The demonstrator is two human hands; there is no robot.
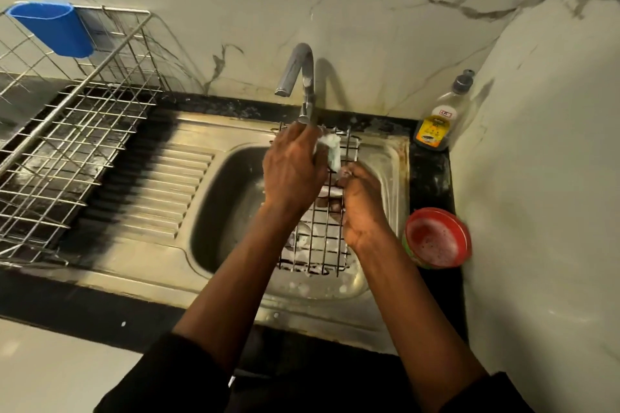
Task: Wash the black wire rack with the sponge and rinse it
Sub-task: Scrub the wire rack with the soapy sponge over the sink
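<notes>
Gripping the black wire rack (318, 245) along its right side, my right hand (360, 208) has its fingers curled round the wires. The rack lies across the right half of the steel sink (214, 211) basin, its far end at the back rim under the faucet (303, 77), with foam along its near edge. My left hand (295, 174) is closed round a sudsy sponge (332, 151), held against the rack's far end. A dish soap bottle (439, 121) stands in the counter's back right corner, and a red bowl (436, 238) of soapy water sits at the right edge. A steel dish drainer (67, 151) carrying a blue cup (53, 27) occupies the left end.
</notes>
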